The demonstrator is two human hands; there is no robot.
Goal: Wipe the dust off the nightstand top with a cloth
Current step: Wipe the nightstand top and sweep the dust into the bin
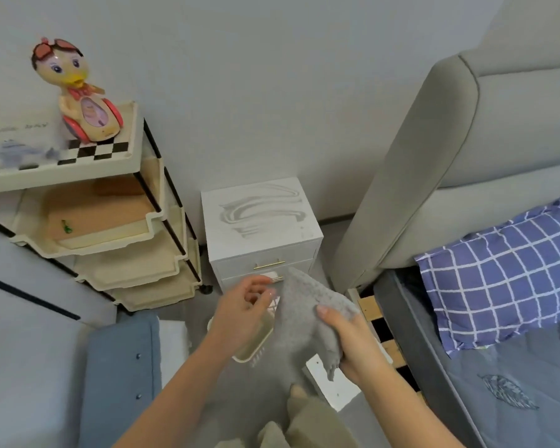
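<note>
cloth gripped in right hand, left hand relaxed beside it, nightstand front partly hidden

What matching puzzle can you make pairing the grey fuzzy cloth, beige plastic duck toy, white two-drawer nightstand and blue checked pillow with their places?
1 grey fuzzy cloth
2 beige plastic duck toy
3 white two-drawer nightstand
4 blue checked pillow

A on the grey bed
B atop the cream shelf cart
C gripped in the right hand
D between cart and bed

Pairs: 1-C, 2-B, 3-D, 4-A
</note>
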